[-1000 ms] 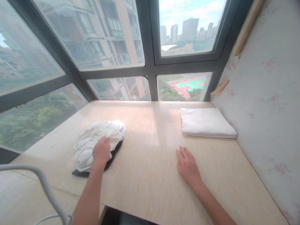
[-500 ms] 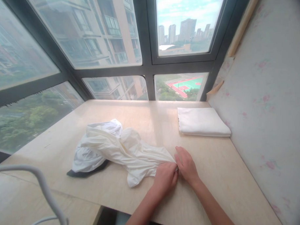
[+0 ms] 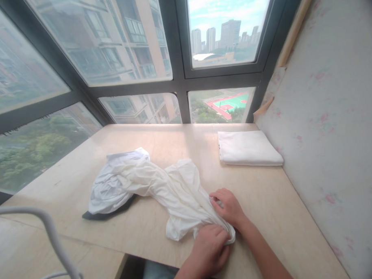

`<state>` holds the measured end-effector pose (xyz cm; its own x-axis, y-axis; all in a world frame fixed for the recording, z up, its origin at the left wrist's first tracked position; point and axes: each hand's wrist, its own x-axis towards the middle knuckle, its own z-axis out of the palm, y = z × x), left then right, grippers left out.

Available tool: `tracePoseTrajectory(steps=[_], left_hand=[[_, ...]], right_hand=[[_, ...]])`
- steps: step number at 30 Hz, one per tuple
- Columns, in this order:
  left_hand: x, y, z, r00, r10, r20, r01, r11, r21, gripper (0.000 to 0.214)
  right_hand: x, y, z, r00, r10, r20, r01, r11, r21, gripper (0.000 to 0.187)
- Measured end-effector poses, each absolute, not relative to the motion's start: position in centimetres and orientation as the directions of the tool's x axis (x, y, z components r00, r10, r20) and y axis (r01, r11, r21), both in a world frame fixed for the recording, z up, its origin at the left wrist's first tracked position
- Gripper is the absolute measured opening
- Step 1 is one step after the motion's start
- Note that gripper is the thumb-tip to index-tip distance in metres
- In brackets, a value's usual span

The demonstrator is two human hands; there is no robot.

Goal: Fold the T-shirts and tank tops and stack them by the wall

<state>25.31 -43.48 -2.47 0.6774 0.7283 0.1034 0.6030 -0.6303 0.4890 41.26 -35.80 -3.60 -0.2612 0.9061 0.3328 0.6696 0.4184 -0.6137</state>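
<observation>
A crumpled white garment (image 3: 151,185) lies stretched across the light wooden table (image 3: 267,201), from a bunched heap at the left toward the front edge. My left hand (image 3: 209,249) is closed on its near end by the table's front edge. Just beyond it, my right hand (image 3: 228,206) pinches the same bunched cloth. A dark piece of fabric (image 3: 98,215) shows under the heap at the left.
A neatly folded white cloth (image 3: 249,148) lies at the back right by the floral-papered wall (image 3: 331,110). Large windows (image 3: 134,51) with dark frames run along the back and left. A white hanger (image 3: 52,237) pokes in at the lower left.
My left hand took hold of the white garment in the heap and dragged it right and toward me. My right hand left the bare table and closed on the cloth beside it.
</observation>
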Motion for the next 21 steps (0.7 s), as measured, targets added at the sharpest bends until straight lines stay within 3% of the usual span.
tracePoseTrajectory(steps=[5, 9, 11, 14, 18, 21], left_hand=[[23.5, -42.8, -1.2, 0.436, 0.900, 0.002, 0.782, -0.379, 0.495, 0.016], [22.0, -41.6, 1.5, 0.419, 0.904, -0.078, 0.709, -0.272, 0.651, 0.014], [21.6, -40.2, 2.6, 0.400, 0.916, -0.044, 0.690, -0.268, 0.673, 0.017], [21.7, -36.7, 3.0, 0.269, 0.959, 0.092, 0.770, -0.272, 0.577, 0.022], [22.1, -31.5, 1.7, 0.115, 0.969, 0.217, 0.865, -0.205, 0.459, 0.039], [22.0, -29.3, 0.5, 0.076, 0.972, 0.222, 0.891, -0.166, 0.424, 0.027]], right_hand=[[41.2, -36.0, -3.3, -0.285, 0.920, 0.268, 0.685, 0.391, -0.615, 0.017], [41.4, -35.8, -3.2, -0.179, 0.948, 0.264, 0.583, 0.319, -0.747, 0.015], [41.6, -35.7, -3.0, -0.106, 0.956, 0.275, 0.475, 0.291, -0.831, 0.018], [41.9, -35.7, -2.8, 0.011, 0.969, 0.247, 0.326, 0.230, -0.917, 0.019], [42.3, -35.6, -2.7, 0.131, 0.986, 0.101, 0.172, 0.078, -0.982, 0.020], [42.8, -35.4, -2.7, 0.177, 0.983, 0.041, 0.072, 0.029, -0.997, 0.023]])
